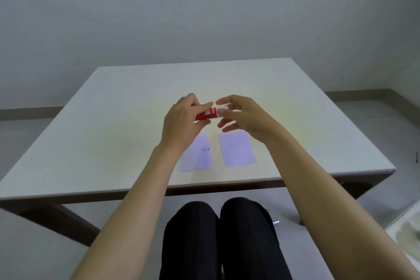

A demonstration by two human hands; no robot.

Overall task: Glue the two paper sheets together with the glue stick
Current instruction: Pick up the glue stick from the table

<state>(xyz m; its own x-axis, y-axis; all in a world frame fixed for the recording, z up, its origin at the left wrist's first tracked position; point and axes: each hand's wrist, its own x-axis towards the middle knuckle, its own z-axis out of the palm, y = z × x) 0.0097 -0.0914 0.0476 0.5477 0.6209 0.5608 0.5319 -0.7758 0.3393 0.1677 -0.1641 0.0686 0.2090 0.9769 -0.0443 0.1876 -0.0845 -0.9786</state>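
A red glue stick (207, 114) with white lettering is held sideways above the table, its white cap end pointing right. My left hand (184, 120) grips its red body. My right hand (241, 116) has thumb and fingertips pinched on the white cap (221, 111); the other fingers are spread. Two small white paper sheets lie flat side by side below the hands: the left sheet (200, 157) carries small blue marks and is partly hidden by my left wrist, the right sheet (237, 152) is plain.
The white table (113, 120) has its near edge just past the sheets. My knees in black trousers (218, 234) are under the near edge. Grey floor and a wall lie beyond.
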